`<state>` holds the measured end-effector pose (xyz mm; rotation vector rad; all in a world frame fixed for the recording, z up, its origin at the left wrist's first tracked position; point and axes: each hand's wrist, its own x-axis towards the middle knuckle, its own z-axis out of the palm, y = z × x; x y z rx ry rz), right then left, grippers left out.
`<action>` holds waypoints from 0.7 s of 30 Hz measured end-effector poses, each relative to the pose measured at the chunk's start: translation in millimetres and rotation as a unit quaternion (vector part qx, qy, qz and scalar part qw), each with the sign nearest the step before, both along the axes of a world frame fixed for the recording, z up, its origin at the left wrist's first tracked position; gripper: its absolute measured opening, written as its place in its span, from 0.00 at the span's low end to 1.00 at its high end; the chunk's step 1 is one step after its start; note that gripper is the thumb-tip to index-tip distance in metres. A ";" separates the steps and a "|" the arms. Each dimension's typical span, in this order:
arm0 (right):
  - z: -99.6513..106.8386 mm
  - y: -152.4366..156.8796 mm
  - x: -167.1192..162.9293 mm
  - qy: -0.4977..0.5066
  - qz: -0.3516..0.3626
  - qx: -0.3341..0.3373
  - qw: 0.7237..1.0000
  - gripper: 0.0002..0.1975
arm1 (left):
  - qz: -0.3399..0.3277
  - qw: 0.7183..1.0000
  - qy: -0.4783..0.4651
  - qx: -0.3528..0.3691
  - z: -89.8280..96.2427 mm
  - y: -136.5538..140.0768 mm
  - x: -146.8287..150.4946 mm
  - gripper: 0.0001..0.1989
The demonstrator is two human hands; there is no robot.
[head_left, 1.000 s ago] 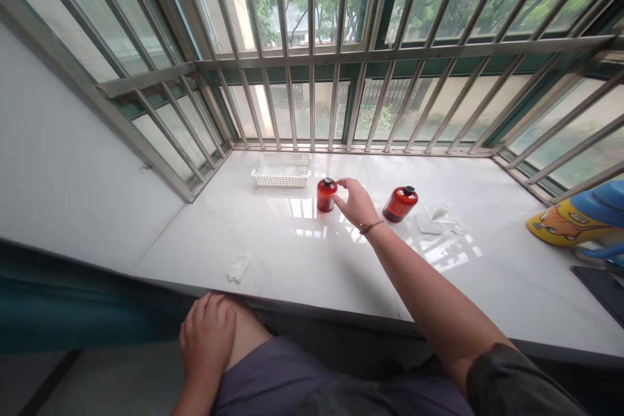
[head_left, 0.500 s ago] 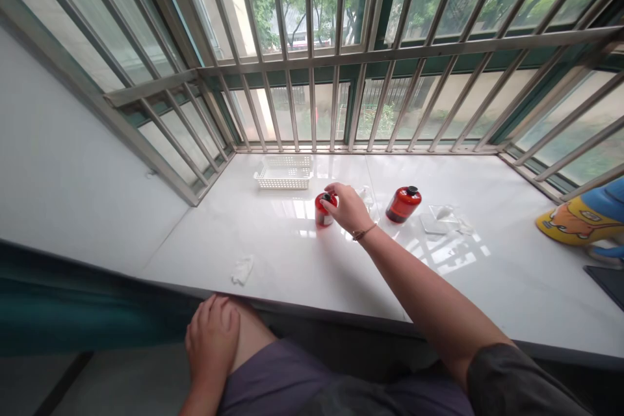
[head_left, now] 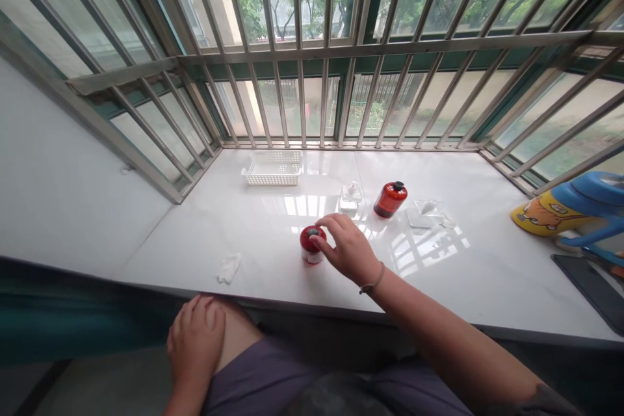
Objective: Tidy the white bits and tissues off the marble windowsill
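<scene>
No readable writing on any label, right hand (head_left: 348,250) fingers closed on the top of a red jar (head_left: 312,244) near the sill's (head_left: 253,234) front edge, left hand (head_left: 195,341) flat and open on the knee, second jar (head_left: 389,199), white basket (head_left: 272,169) and crumpled tissue (head_left: 229,268) well apart.

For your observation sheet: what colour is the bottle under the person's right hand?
Red, with a white band at its base; the bottle shows best in the head view.
</scene>
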<state>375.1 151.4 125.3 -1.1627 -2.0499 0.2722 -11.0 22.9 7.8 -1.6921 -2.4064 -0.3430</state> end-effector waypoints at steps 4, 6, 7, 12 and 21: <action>0.6 50.0 36.6 -0.106 -0.116 0.016 0.987 0.15 | -0.003 1.000 0.002 0.008 0.0 -0.8 1.0 0.19; -2.7 80.7 56.3 -0.127 -0.162 0.008 0.979 0.17 | -0.004 1.000 0.007 0.006 0.3 -1.4 2.4 0.19; -5.0 94.9 64.9 -0.134 -0.178 0.002 0.975 0.17 | -0.005 1.000 0.009 0.003 0.6 -1.8 3.4 0.19; -18.5 135.7 88.9 -0.164 -0.206 -0.045 0.964 0.17 | 0.003 1.000 0.016 -0.014 0.2 -4.7 9.4 0.19; -20.0 97.7 91.9 -0.166 -0.196 -0.019 0.966 0.17 | -0.190 0.971 0.021 -0.143 -3.6 -7.1 34.6 0.14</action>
